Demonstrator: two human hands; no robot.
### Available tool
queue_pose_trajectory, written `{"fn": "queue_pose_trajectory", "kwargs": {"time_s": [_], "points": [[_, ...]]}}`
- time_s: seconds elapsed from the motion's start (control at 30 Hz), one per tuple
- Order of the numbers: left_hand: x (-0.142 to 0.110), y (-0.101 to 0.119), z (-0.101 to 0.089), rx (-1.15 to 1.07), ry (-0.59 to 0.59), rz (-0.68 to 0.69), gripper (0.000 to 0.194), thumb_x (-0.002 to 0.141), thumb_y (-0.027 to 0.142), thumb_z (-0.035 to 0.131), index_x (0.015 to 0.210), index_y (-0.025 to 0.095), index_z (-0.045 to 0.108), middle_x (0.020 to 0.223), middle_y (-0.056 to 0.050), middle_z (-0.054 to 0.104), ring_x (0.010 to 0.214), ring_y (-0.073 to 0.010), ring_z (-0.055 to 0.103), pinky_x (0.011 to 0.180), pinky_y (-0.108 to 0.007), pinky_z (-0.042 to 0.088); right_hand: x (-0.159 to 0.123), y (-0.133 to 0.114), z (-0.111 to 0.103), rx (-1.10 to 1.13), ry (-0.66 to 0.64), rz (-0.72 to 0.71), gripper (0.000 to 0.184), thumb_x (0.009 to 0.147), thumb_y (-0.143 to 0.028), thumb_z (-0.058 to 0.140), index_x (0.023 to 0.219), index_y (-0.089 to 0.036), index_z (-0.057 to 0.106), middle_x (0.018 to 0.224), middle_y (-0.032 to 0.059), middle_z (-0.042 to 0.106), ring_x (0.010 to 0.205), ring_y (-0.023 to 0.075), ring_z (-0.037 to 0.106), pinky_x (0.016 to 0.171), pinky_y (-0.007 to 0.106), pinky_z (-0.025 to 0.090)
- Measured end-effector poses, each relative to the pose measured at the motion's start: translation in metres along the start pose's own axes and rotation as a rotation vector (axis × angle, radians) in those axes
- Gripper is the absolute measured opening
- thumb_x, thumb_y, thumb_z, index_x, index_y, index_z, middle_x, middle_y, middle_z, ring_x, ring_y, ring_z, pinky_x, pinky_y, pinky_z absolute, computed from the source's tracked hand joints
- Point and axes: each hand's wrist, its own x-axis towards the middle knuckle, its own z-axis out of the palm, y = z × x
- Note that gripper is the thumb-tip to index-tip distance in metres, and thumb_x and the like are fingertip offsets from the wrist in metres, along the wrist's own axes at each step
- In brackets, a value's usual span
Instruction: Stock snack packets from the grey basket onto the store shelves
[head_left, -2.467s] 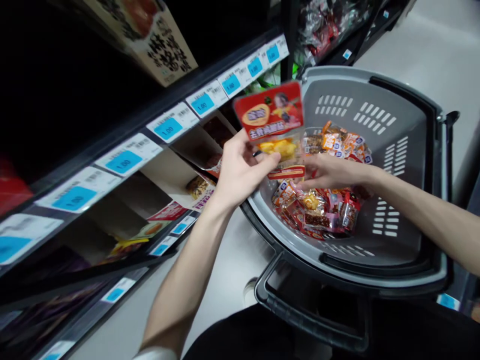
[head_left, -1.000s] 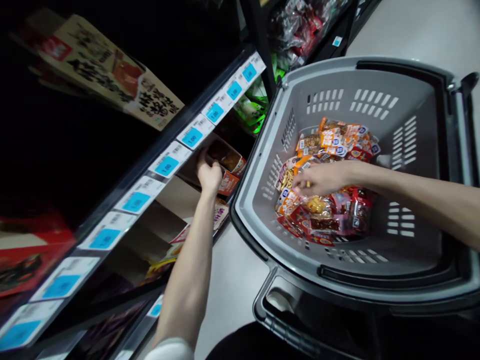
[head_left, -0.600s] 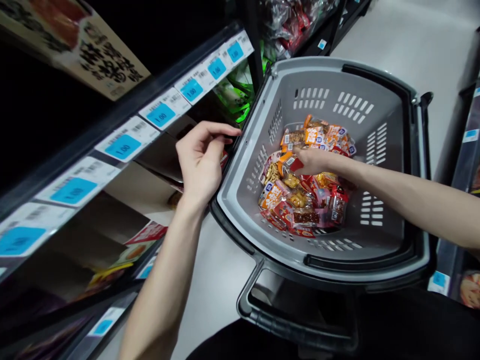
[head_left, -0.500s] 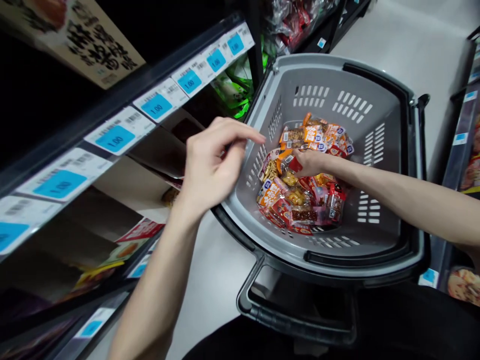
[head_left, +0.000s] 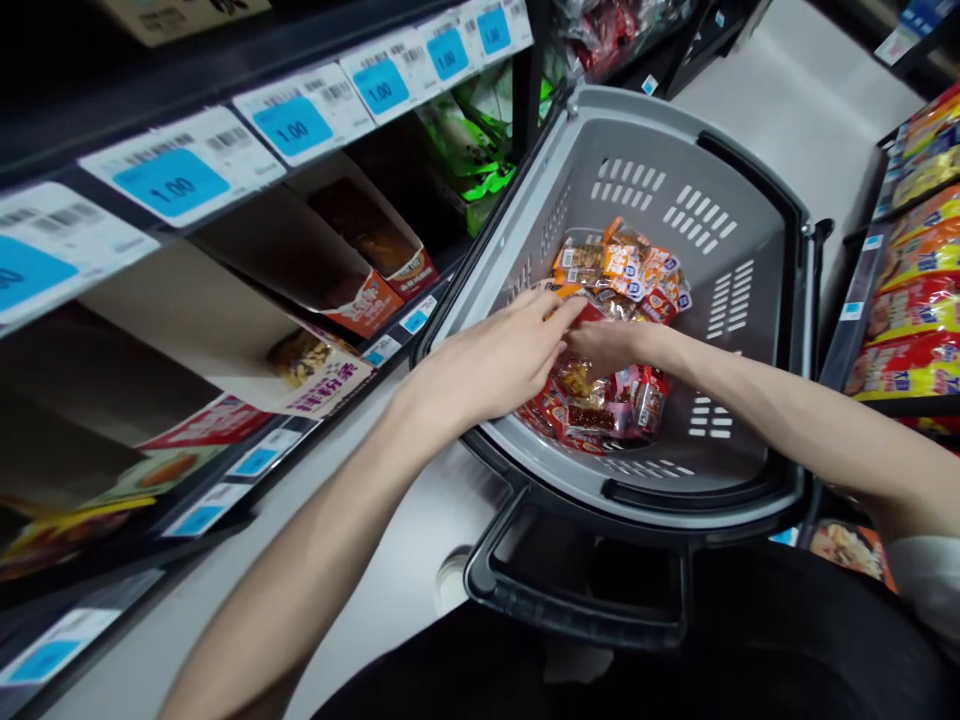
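Observation:
My left hand (head_left: 506,352) reaches over the left rim of the grey shopping basket (head_left: 739,470). Its fingers stretch towards my right hand, and the fingertips come close to a red and orange snack packet (head_left: 587,312). Whether they touch it I cannot tell. Down in the basket, my right hand (head_left: 606,345) is closed on that packet, its fingertips partly hidden. Around both hands lies a pile of small wrapped snacks: orange and white packets (head_left: 624,268) at the back, red and clear ones (head_left: 600,415) at the front.
A black handle (head_left: 585,625) hangs at the basket's near side, close to my dark-clothed legs. Shelves with blue price tags (head_left: 292,125) and opened boxes (head_left: 360,300) run along the left. Bagged goods (head_left: 915,350) fill a shelf on the right. Pale floor (head_left: 810,70) stretches ahead.
My left hand has moved right and down, from above the basket's left rim to beside my right hand. My right hand stays among the packets. The view has shifted, showing more shelf on the right.

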Motion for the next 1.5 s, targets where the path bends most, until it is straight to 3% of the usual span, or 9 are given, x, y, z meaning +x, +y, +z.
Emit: {"fn": "queue_pose_trajectory", "kwargs": {"time_s": [0.2, 0.4, 0.57, 0.67, 0.8, 0.9, 1.07, 1.27, 1.5], "points": [[0.000, 0.002, 0.001, 0.043, -0.022, -0.010, 0.046, 0.109, 0.022, 0.039, 0.153, 0.015, 0.048, 0.142, -0.016, 0.061, 0.143, -0.0309, 0.055, 0.119, -0.049, 0.049, -0.001, -0.007, -0.004, -0.124, -0.302, 0.060, 0.047, 0.078, -0.025, 0.093, 0.118, -0.014, 0.071, 0.106, 0.0105, 0.075, 0.090, 0.0227, 0.067, 0.079, 0.035, 0.049], [-0.002, 0.003, 0.001, 0.062, -0.024, -0.016, 0.050, 0.108, 0.019, 0.039, 0.157, 0.015, 0.043, 0.145, -0.017, 0.060, 0.144, -0.0312, 0.054, 0.119, -0.050, 0.049, -0.007, -0.010, -0.013, 0.008, -0.278, -0.013, 0.048, 0.086, -0.036, 0.088, 0.121, -0.009, 0.070, 0.098, 0.0079, 0.075, 0.080, 0.0175, 0.061, 0.072, 0.030, 0.045], [-0.002, 0.007, -0.003, 0.018, 0.020, -0.066, 0.058, 0.101, 0.007, 0.041, 0.158, 0.017, 0.043, 0.144, -0.015, 0.059, 0.142, -0.0299, 0.055, 0.121, -0.048, 0.048, -0.008, -0.017, -0.024, 0.037, -0.107, -0.069, 0.012, 0.096, -0.021, 0.069, 0.097, -0.010, 0.072, 0.093, 0.0113, 0.074, 0.074, 0.0165, 0.056, 0.072, 0.032, 0.043], [-0.002, 0.007, -0.004, -0.009, 0.079, -0.103, 0.065, 0.096, 0.002, 0.043, 0.160, 0.016, 0.041, 0.142, -0.015, 0.058, 0.140, -0.0305, 0.056, 0.122, -0.050, 0.047, -0.008, -0.013, -0.033, 0.029, -0.025, -0.109, 0.007, 0.095, -0.016, 0.066, 0.094, -0.013, 0.072, 0.094, 0.0109, 0.075, 0.079, 0.0187, 0.059, 0.077, 0.033, 0.046], [-0.001, 0.006, -0.004, -0.063, 0.164, -0.111, 0.073, 0.093, -0.001, 0.042, 0.163, 0.018, 0.036, 0.153, -0.016, 0.051, 0.145, -0.0311, 0.053, 0.124, -0.051, 0.046, -0.020, 0.000, -0.050, 0.145, 0.148, -0.146, 0.008, 0.095, -0.018, 0.066, 0.089, -0.016, 0.070, 0.096, 0.0085, 0.073, 0.086, 0.0196, 0.061, 0.084, 0.034, 0.049], [-0.001, 0.006, -0.005, -0.099, 0.299, -0.125, 0.074, 0.096, 0.004, 0.041, 0.167, 0.020, 0.030, 0.162, -0.017, 0.044, 0.150, -0.0331, 0.049, 0.126, -0.052, 0.045, -0.036, 0.010, -0.064, 0.293, 0.336, -0.062, 0.023, 0.092, -0.027, 0.075, 0.075, -0.018, 0.063, 0.081, 0.0018, 0.063, 0.077, 0.0166, 0.056, 0.080, 0.035, 0.050], [-0.001, 0.010, -0.010, -0.199, 0.533, -0.244, 0.065, 0.107, 0.026, 0.044, 0.169, 0.028, 0.024, 0.165, -0.017, 0.044, 0.147, -0.0334, 0.053, 0.112, -0.052, 0.057, -0.051, 0.006, -0.075, 0.832, 0.589, 0.015, 0.040, 0.072, -0.033, 0.098, 0.075, -0.020, 0.060, 0.071, -0.0016, 0.059, 0.074, 0.0163, 0.059, 0.074, 0.034, 0.056], [0.001, 0.004, -0.012, -0.538, 0.542, -0.323, 0.086, 0.101, 0.034, 0.068, 0.169, 0.024, 0.016, 0.118, -0.007, 0.079, 0.101, -0.0246, 0.077, 0.091, -0.041, 0.066, -0.043, -0.026, -0.069, 1.219, 0.867, -0.017, 0.049, 0.065, -0.043, 0.102, 0.089, -0.019, 0.067, 0.089, 0.0042, 0.074, 0.086, 0.0194, 0.073, 0.082, 0.035, 0.065], [0.003, -0.009, -0.010, -0.799, 0.562, -0.359, 0.057, 0.090, 0.032, 0.081, 0.138, 0.023, 0.051, 0.109, -0.006, 0.079, 0.085, -0.0211, 0.078, 0.064, -0.032, 0.069, -0.033, -0.048, -0.056, 1.311, 0.910, -0.079, 0.047, 0.067, -0.045, 0.101, 0.089, -0.019, 0.069, 0.093, 0.0037, 0.075, 0.094, 0.0205, 0.075, 0.087, 0.036, 0.066]]}}
